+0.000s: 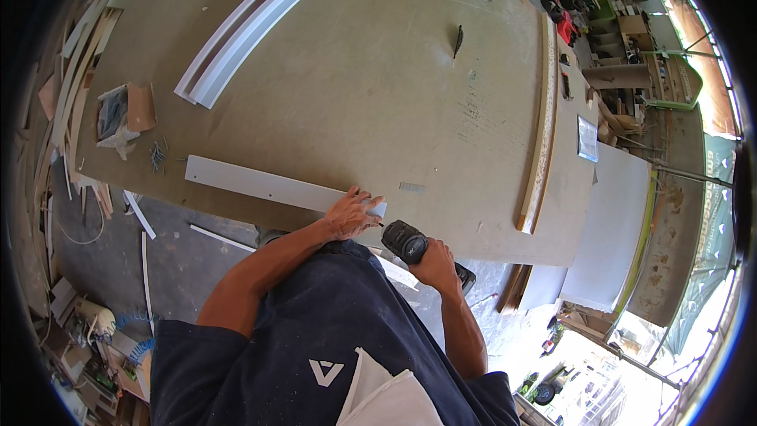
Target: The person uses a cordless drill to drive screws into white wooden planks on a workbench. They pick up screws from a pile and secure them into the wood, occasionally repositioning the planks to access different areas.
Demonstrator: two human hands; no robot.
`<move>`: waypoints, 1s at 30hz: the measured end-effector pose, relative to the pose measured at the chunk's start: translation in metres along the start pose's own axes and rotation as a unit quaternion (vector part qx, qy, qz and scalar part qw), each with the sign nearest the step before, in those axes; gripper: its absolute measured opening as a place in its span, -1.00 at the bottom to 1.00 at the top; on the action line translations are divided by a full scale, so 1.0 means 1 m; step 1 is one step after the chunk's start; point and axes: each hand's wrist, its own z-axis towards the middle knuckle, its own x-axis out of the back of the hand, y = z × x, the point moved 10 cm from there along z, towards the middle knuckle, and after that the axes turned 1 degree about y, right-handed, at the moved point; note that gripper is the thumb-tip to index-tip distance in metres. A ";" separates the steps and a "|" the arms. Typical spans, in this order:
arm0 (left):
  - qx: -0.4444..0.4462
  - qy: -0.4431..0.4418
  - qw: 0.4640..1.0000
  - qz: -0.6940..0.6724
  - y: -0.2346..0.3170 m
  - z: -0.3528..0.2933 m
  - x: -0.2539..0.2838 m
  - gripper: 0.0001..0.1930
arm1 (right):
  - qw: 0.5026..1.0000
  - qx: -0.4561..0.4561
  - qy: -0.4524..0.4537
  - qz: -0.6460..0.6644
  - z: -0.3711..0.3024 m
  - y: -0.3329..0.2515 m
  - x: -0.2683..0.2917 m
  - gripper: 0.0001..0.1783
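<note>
While the left hand (352, 213) lies over the right end of a white strip (252, 183), the right hand (436, 262) is wrapped around a black drill (405, 241). The left fingers are bent and a little apart on the strip; whether they grip its edge or only press on it, I cannot tell. The drill's front points toward that same end, near the left fingertips, and whether it touches the strip is too small to make out.

The strip lies flat along the near edge of the counter (355, 102), slanting slightly, with small dark spots along its face. Beyond its left end are a loose pile of screws (158, 156) and an open box (142, 106) with a torn flap. Farther back on the left, long white channels (260, 39) lie side by side.

Toward the right side of the counter, a long plank (538, 134) runs away from the person, with a flat packet (587, 139) just beyond it. A thin dark tool (458, 41) lies alone toward the back.
</note>
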 end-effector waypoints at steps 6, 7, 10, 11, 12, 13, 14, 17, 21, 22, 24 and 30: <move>-0.001 0.005 1.000 -0.010 0.000 0.000 0.000 -0.74 | 0.999 0.017 0.028 -0.003 0.000 0.000 -0.002 -0.60; 0.000 0.022 1.000 -0.017 0.001 -0.001 0.003 -0.73 | 1.000 0.015 0.025 0.002 0.002 0.002 -0.003 -0.61; -0.002 0.025 1.000 -0.017 0.000 0.000 0.003 -0.74 | 1.000 0.011 0.017 0.016 0.006 0.006 -0.006 -0.64; -0.002 0.022 1.000 -0.016 0.000 0.000 0.002 -0.73 | 1.000 0.010 0.018 0.019 0.006 0.005 -0.005 -0.64; -0.002 0.020 1.000 -0.015 -0.001 0.000 0.001 -0.73 | 1.000 0.010 0.018 0.022 0.006 0.004 -0.004 -0.64; -0.002 0.017 1.000 -0.014 0.000 -0.001 0.001 -0.72 | 1.000 0.008 0.018 0.019 0.006 0.004 -0.004 -0.63; -0.003 0.007 1.000 -0.009 0.000 -0.001 0.000 -0.67 | 1.000 0.005 0.018 0.017 0.005 0.004 -0.003 -0.63; 0.000 0.002 1.000 -0.017 0.002 0.000 0.004 -0.53 | 1.000 0.005 0.023 -0.007 0.006 0.003 -0.003 -0.63; 0.032 0.041 0.999 -0.012 -0.004 0.001 0.008 -0.38 | 0.999 0.010 0.036 -0.015 0.002 -0.006 0.003 -0.62; 0.043 0.047 0.998 0.011 -0.006 0.003 0.011 -0.36 | 1.000 0.009 0.026 -0.011 0.003 -0.005 0.001 -0.61; 0.049 0.021 0.998 -0.018 -0.008 0.004 0.008 -0.37 | 1.000 0.006 0.005 -0.003 0.006 -0.004 -0.003 -0.60; 0.042 0.057 0.997 -0.037 -0.007 0.004 0.013 -0.43 | 1.000 -0.005 -0.005 0.021 0.011 0.012 -0.017 -0.55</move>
